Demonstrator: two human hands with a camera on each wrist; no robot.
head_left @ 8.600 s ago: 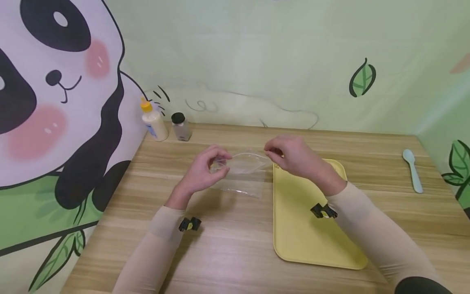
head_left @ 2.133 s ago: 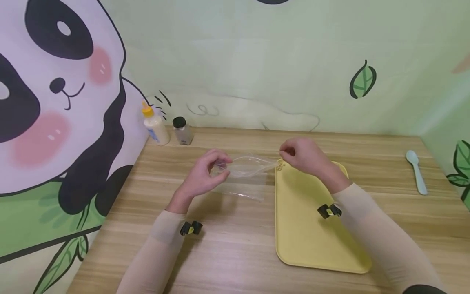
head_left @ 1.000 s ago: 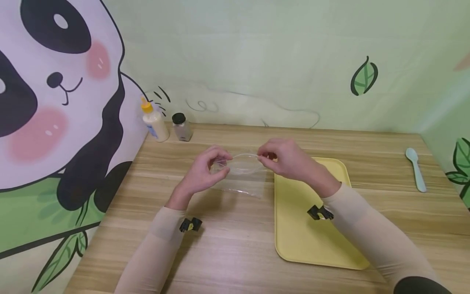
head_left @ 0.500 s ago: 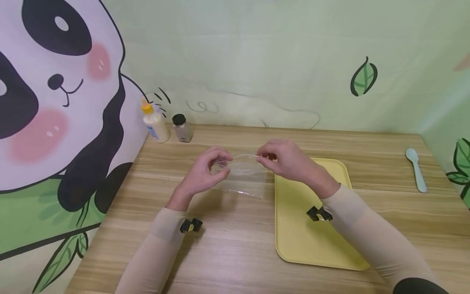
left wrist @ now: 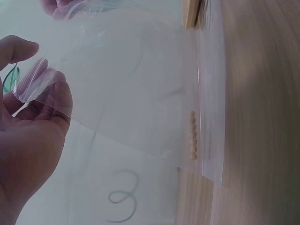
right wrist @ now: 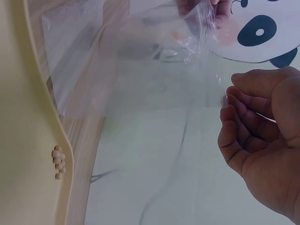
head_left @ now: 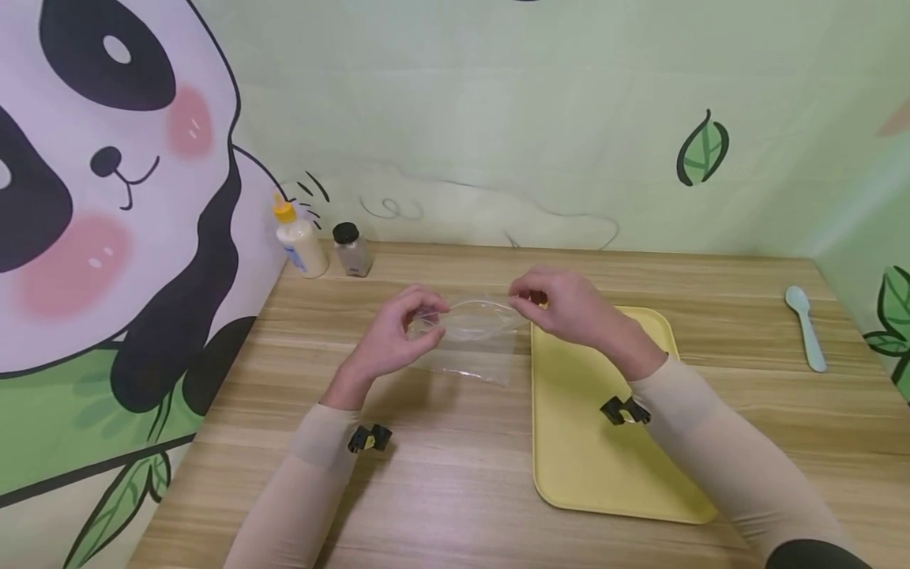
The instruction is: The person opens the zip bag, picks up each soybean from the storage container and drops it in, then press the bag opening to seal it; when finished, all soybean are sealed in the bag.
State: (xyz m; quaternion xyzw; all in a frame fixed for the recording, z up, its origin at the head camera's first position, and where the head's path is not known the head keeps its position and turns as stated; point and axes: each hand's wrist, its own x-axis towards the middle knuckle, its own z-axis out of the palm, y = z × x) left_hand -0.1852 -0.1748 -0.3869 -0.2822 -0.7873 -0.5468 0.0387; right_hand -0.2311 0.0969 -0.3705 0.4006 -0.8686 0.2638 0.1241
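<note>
A clear zip bag (head_left: pixel 472 348) hangs upright above the table, its mouth spread apart between both hands. My left hand (head_left: pixel 391 332) grips the bag's left side, thumb in front and fingers behind in a C shape. At the right end of the mouth, my right hand (head_left: pixel 565 304) pinches the bag's edge between thumb and forefinger. In the left wrist view a row of small tan beads (left wrist: pixel 193 136) shows through the plastic low down; whether they lie inside or behind it, I cannot tell. More tan beads (right wrist: pixel 58 161) lie in a corner of the yellow tray (head_left: pixel 604 458).
A white bottle with a yellow nozzle (head_left: pixel 300 245) and a small jar with a black lid (head_left: pixel 351 251) stand at the back left. On the far right lies a pale blue spoon (head_left: pixel 806 328). The panda-printed backdrop rises behind the wooden table (head_left: pixel 441 474).
Two seconds ago my right hand was farther right, by the tray's corner. It moved left, then slightly right again, and the bag's mouth is wider than half a second ago. My left hand stays put.
</note>
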